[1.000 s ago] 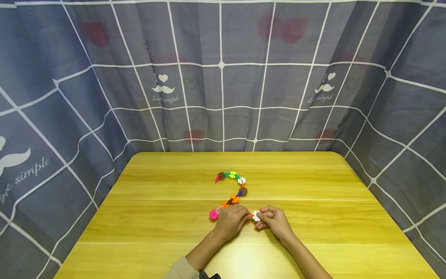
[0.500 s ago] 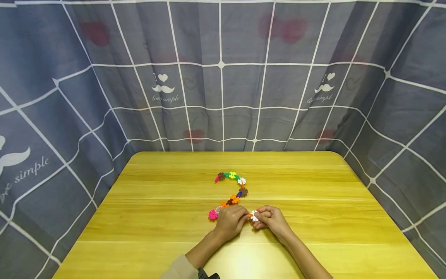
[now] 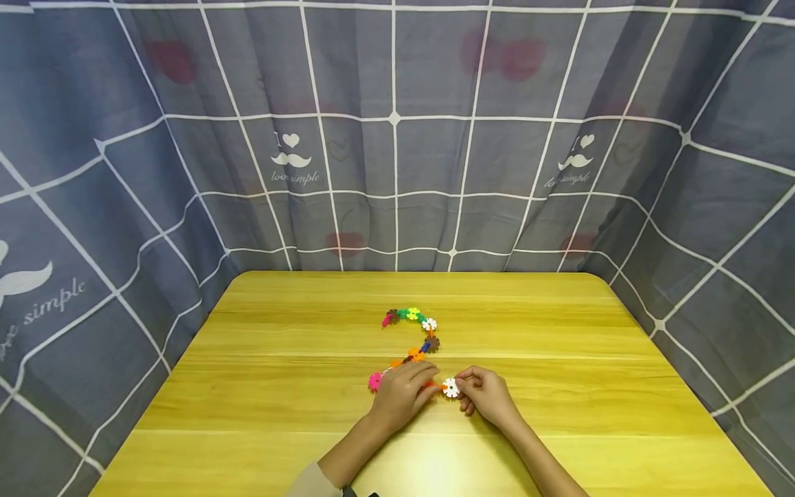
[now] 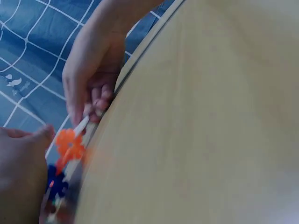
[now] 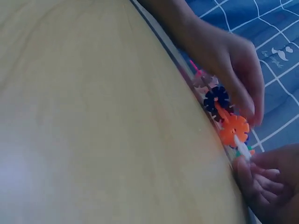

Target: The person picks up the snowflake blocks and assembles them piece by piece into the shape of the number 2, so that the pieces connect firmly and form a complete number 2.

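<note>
In the head view, a white snowflake-shaped connector piece (image 3: 450,388) is pinched by the thumb and fingers of my right hand (image 3: 491,399). It joins an orange snowflake piece (image 5: 234,129), seen clearly in the right wrist view. Beyond that, a dark blue piece (image 5: 216,99) continues the linked row. My left hand (image 3: 399,393) hovers over this row with fingers fairly straight, its fingertips apart from the orange piece in the left wrist view. It hides part of the row. A pink snowflake piece (image 3: 375,382) shows to the left of that hand.
A curved chain of snowflake pieces runs away across the wooden table (image 3: 559,331), with a brown piece (image 3: 432,343), another white piece (image 3: 429,324) and a yellow piece (image 3: 413,313). A grey checked curtain (image 3: 348,159) surrounds the table's back and sides.
My left hand has loosened from the orange piece and shifted slightly left. My right hand keeps its pinch on the white piece, which has moved a little left.
</note>
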{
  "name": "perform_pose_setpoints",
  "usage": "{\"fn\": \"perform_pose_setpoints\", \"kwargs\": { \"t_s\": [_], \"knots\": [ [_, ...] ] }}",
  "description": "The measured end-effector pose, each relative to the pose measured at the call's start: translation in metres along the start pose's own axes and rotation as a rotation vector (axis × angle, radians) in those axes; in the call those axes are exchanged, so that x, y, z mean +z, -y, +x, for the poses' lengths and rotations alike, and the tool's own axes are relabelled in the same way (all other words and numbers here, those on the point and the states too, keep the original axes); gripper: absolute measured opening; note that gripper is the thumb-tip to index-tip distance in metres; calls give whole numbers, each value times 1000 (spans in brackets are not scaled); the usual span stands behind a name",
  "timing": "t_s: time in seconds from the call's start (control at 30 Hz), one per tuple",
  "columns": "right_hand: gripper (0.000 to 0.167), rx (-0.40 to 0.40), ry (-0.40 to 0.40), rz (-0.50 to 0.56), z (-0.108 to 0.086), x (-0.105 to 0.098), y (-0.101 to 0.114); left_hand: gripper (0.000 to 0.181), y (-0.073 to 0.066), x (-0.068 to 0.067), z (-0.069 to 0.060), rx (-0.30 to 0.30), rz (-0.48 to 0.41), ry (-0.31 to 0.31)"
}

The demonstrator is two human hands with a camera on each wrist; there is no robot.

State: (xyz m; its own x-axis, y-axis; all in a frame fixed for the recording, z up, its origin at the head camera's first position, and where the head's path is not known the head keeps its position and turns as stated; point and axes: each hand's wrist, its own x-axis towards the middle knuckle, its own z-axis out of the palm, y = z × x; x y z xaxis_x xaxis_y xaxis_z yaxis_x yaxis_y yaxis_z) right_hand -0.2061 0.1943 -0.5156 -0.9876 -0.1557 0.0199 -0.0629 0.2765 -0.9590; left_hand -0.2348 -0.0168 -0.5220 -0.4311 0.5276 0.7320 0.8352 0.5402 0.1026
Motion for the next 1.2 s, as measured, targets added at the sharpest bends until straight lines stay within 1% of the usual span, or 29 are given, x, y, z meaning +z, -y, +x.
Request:
{"fn": "perform_pose_setpoints", "kwargs": {
  "t_s": [0.03, 0.1, 0.13, 0.2, 0.27, 0.33, 0.37, 0.43, 0.5, 0.57, 0.6, 0.77, 0.83, 0.97, 1.03, 1.1, 1.2],
  "knots": [
    [23, -14, -3, -41, 0, -2, -1, 31, 2, -4, -3, -15, 1, -19],
    [28, -61, 13, -102, -2, -6, -4, 41, 9, -14, -11, -70, -10, -62],
    [32, -84, 28, -121, -3, -8, -6, 45, 12, -20, -17, -113, -18, -72],
    [39, -170, 53, -168, -6, -11, -7, 52, 20, -29, -28, -206, -35, -79],
    [43, -257, 41, -237, -7, -12, -11, 58, 27, -36, -39, -307, -69, -51],
    [41, -323, -4, -307, -7, -11, -15, 61, 31, -40, -48, -391, -102, 2],
    [40, -353, -27, -331, -7, -10, -16, 60, 33, -41, -50, -418, -132, 22],
    [38, -373, -57, -358, -6, -10, -22, 55, 33, -42, -52, -460, -200, 51],
    [37, -390, -66, -358, -6, -10, -24, 48, 33, -43, -52, -469, -246, 57],
    [36, -401, -70, -354, -6, -10, -25, 43, 33, -44, -51, -460, -276, 53],
    [35, -401, -72, -353, -6, -10, -25, 42, 33, -44, -51, -454, -276, 51],
    [35, -384, -75, -372, -6, -13, -24, 41, 32, -40, -50, -434, -217, 40],
    [37, -345, -61, -365, -6, -16, -22, 40, 30, -37, -48, -418, -188, 34],
    [41, -199, -25, -306, -10, -20, -16, 41, 28, -32, -44, -367, -134, 38],
    [41, -137, -12, -259, -12, -21, -9, 42, 27, -30, -42, -355, -121, 40],
    [42, -102, -2, -238, -15, -21, 1, 42, 26, -29, -42, -355, -113, 37],
    [43, -78, 13, -202, -18, -21, 12, 45, 26, -29, -42, -361, -97, 33]
  ]
}}
